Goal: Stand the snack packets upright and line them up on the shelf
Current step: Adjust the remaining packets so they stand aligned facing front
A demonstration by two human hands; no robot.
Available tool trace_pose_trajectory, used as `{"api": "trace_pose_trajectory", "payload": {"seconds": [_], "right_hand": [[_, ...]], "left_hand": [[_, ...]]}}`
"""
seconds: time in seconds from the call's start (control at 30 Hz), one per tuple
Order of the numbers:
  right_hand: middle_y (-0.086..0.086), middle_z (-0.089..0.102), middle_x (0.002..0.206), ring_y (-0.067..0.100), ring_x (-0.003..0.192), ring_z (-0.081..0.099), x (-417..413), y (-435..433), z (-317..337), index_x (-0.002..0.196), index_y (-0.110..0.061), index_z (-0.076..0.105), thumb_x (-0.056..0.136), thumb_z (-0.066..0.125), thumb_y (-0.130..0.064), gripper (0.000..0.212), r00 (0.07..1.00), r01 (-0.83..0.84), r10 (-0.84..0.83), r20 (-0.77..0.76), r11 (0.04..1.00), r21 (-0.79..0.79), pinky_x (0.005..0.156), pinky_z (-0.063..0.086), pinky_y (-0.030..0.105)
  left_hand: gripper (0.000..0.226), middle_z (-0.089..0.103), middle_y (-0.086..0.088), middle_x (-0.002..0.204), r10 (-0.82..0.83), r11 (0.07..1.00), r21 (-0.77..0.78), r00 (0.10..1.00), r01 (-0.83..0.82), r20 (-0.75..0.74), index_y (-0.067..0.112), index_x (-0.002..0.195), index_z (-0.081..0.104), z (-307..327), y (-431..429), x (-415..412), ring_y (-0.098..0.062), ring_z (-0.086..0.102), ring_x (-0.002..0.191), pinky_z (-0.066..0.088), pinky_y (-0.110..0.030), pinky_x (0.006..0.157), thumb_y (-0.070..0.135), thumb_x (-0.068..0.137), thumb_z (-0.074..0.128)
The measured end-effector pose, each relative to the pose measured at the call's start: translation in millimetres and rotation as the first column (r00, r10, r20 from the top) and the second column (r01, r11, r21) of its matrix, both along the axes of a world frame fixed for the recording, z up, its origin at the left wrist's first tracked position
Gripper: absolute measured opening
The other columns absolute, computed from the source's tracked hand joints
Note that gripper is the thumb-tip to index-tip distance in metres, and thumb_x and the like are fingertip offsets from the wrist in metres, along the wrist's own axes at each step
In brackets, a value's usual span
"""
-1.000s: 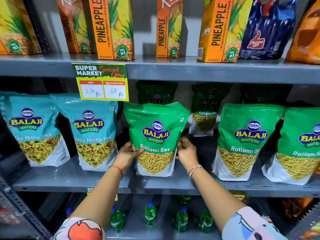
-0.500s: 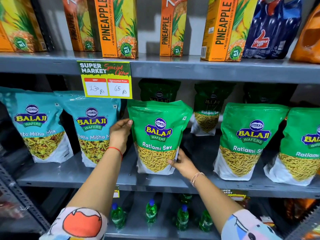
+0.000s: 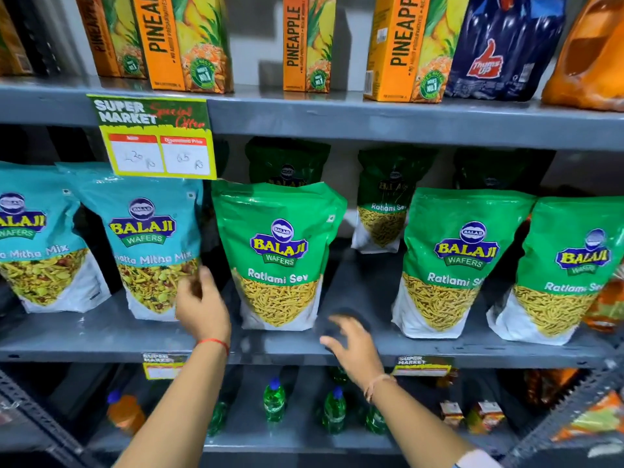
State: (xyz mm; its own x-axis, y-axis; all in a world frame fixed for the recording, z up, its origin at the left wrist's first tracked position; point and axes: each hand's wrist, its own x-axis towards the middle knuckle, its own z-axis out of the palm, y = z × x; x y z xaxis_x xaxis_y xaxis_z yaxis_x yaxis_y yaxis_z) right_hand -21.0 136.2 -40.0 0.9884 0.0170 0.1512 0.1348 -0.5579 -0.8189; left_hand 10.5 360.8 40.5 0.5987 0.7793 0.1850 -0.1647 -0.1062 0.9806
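A green Ratlami Sev packet [image 3: 278, 255] stands upright at the middle of the grey shelf [image 3: 101, 336]. Two teal Khatta Mitha Mix packets [image 3: 152, 248] [image 3: 37, 241] stand to its left. Two more green Ratlami Sev packets [image 3: 459, 261] [image 3: 567, 271] stand to its right. Darker green packets [image 3: 385, 201] stand in a back row. My left hand [image 3: 202, 305] hovers between the nearer teal packet and the middle green packet, fingers apart, holding nothing. My right hand [image 3: 354, 346] is blurred below the green packet's right corner, off it, at the shelf's front edge.
Pineapple juice cartons [image 3: 182, 42] and a blue Thums Up pack [image 3: 499, 45] fill the shelf above. A yellow price tag [image 3: 152, 143] hangs from that shelf's edge. Green bottles [image 3: 275, 403] stand on the shelf below. A gap lies between the middle and right green packets.
Both hands have let go of the middle green packet, which stays upright. My left hand dropped from its top left edge; my right hand pulled back to the shelf's front edge.
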Motion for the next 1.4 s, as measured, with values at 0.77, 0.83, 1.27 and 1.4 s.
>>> {"api": "trace_pose_trajectory", "payload": {"seconds": [0.77,0.83,1.27,1.4], "right_hand": [[0.007,0.025,0.150,0.012,0.131,0.027,2.6,-231.8,31.5,0.141,-0.011,0.016,0.069,0.077,-0.011,0.095,0.984,0.048,0.010,-0.179,0.948,0.313,0.103,0.027,0.025],[0.010,0.034,0.145,0.018,0.130,0.032,10.4,-232.7,33.8,0.138,-0.009,0.024,0.070,0.077,-0.011,0.086,0.983,0.066,-0.006,-0.185,0.944,0.322,0.104,0.030,0.029],[-0.002,0.056,0.106,0.021,0.107,0.054,21.5,-171.5,26.0,0.119,-0.012,0.040,0.069,0.075,-0.003,0.062,0.989,0.065,-0.009,-0.147,0.922,0.382,0.093,0.043,0.034],[0.004,0.054,0.120,0.023,0.117,0.050,20.0,-174.6,41.3,0.127,-0.011,0.036,0.071,0.072,-0.001,0.068,0.992,0.008,0.047,-0.121,0.908,0.418,0.100,0.040,0.035]], "left_hand": [[0.085,0.057,-0.005,0.120,-0.873,0.419,-0.108,0.367,0.902,-0.320,0.018,0.116,0.042,-41.3,-254.7,2.5,-0.025,0.052,0.117,0.043,-0.038,0.100,0.017,0.042,0.085],[0.073,0.057,-0.010,0.124,-0.876,0.425,-0.113,0.377,0.898,-0.302,0.017,0.116,0.045,-42.7,-252.8,3.8,-0.028,0.051,0.119,0.040,-0.045,0.105,0.003,0.054,0.082],[0.088,0.047,-0.021,0.136,-0.866,0.457,-0.196,0.383,0.868,-0.323,0.006,0.133,0.035,-42.7,-190.3,12.7,-0.035,0.043,0.126,0.036,-0.048,0.107,-0.008,0.057,0.077],[0.076,0.039,-0.017,0.142,-0.869,0.455,-0.150,0.402,0.878,-0.288,0.007,0.138,0.028,-35.7,-190.5,13.7,-0.031,0.037,0.131,0.034,-0.041,0.107,-0.009,0.074,0.065]]}}
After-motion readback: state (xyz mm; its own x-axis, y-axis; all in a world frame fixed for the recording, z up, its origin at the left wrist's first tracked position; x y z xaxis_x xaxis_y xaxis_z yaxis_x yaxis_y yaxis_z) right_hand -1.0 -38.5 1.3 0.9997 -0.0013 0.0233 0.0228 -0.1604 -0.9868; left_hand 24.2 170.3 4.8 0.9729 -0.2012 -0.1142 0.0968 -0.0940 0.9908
